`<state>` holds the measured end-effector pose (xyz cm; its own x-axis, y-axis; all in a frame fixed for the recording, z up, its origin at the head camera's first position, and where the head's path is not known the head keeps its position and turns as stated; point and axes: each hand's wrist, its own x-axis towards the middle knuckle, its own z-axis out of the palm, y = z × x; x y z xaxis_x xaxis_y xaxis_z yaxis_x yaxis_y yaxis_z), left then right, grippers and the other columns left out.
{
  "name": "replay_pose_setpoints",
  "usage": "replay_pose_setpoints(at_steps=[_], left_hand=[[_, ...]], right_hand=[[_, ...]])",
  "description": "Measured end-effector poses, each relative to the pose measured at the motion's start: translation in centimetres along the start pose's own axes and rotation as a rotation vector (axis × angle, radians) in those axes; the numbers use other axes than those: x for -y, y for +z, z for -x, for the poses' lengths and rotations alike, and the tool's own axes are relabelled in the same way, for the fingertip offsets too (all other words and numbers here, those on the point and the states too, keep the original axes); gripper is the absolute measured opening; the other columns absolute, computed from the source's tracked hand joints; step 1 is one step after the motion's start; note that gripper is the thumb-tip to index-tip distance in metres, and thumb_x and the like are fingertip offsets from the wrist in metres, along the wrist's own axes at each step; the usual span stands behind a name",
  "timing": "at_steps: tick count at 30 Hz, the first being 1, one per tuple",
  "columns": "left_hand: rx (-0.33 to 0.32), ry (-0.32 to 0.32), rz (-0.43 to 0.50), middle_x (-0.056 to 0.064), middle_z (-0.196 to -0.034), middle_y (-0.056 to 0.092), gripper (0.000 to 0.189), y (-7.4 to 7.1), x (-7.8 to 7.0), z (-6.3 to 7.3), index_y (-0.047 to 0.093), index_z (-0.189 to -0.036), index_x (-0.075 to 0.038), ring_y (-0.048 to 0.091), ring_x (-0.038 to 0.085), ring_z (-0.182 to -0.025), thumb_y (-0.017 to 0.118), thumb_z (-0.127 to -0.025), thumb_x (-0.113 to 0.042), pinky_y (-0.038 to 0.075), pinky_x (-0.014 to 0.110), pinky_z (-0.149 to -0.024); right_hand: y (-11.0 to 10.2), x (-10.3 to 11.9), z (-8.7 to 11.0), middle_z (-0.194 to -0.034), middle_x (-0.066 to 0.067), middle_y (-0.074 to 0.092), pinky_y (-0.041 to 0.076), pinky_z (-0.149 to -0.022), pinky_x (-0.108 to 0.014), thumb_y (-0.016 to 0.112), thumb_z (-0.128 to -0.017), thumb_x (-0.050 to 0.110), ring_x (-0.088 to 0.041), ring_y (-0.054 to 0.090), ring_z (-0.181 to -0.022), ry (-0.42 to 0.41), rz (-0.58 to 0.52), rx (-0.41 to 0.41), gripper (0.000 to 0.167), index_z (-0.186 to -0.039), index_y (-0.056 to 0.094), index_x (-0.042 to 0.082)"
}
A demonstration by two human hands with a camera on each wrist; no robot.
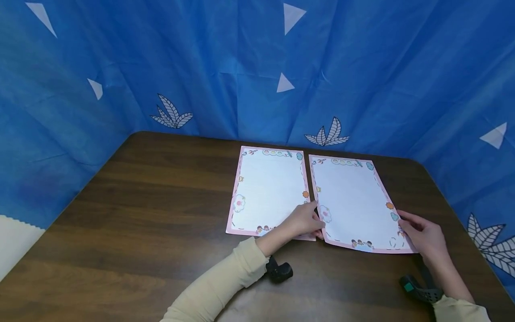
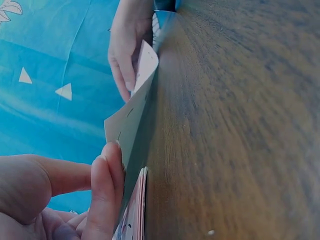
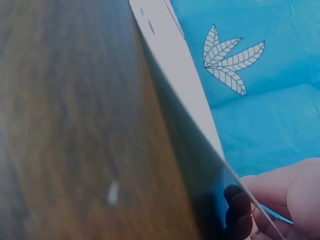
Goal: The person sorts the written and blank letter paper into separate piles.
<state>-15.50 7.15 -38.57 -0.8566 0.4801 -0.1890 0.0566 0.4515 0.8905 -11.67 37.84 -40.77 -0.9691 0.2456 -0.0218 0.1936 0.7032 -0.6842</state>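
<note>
A sheet of paper (image 1: 348, 201) with a pink decorated border is held between both hands at the right of the table. My left hand (image 1: 301, 220) pinches its left edge near the lower corner, thumb on top and fingers beneath. On the opposite side my right hand (image 1: 424, 235) pinches the right edge near the lower corner. Both wrist views show the near part of the sheet lifted and bowed above the wood. A second bordered sheet (image 1: 269, 192) lies flat just to the left, on a thin stack in the left wrist view; the left hand overlaps its lower right corner.
The brown wooden table (image 1: 141, 214) stretches left of the papers. A blue curtain (image 1: 201, 53) with white triangles and leaf drawings hangs along the far edge and sides. Black wrist devices (image 1: 278, 270) are strapped below both hands.
</note>
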Motion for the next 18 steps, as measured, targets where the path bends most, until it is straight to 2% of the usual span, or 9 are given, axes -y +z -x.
replay_pose_setpoints(at_steps=[11, 18], left_hand=[[-0.011, 0.004, -0.023, 0.000, -0.064, 0.058, 0.064, -0.05, -0.20, -0.16, 0.033, -0.141, 0.006, 0.058, 0.010, -0.050, 0.065, -0.087, -0.005, 0.042, 0.018, -0.050], [-0.033, 0.023, -0.089, 0.000, -0.058, 0.056, 0.063, 0.26, 0.04, 0.01, 0.033, -0.141, 0.005, 0.056, 0.009, -0.046, 0.064, -0.087, -0.006, 0.043, 0.017, -0.052]], right_hand=[[-0.04, -0.01, -0.11, -0.114, -0.033, 0.051, 0.041, -0.053, -0.024, 0.050, -0.096, 0.033, -0.031, 0.050, -0.082, 0.001, 0.079, -0.028, 0.051, -0.127, 0.053, -0.008], [0.19, 0.34, 0.17, -0.112, -0.033, 0.052, 0.038, -0.058, -0.029, 0.050, -0.097, 0.028, -0.033, 0.047, -0.085, 0.005, 0.108, -0.037, 0.046, -0.125, 0.054, -0.008]])
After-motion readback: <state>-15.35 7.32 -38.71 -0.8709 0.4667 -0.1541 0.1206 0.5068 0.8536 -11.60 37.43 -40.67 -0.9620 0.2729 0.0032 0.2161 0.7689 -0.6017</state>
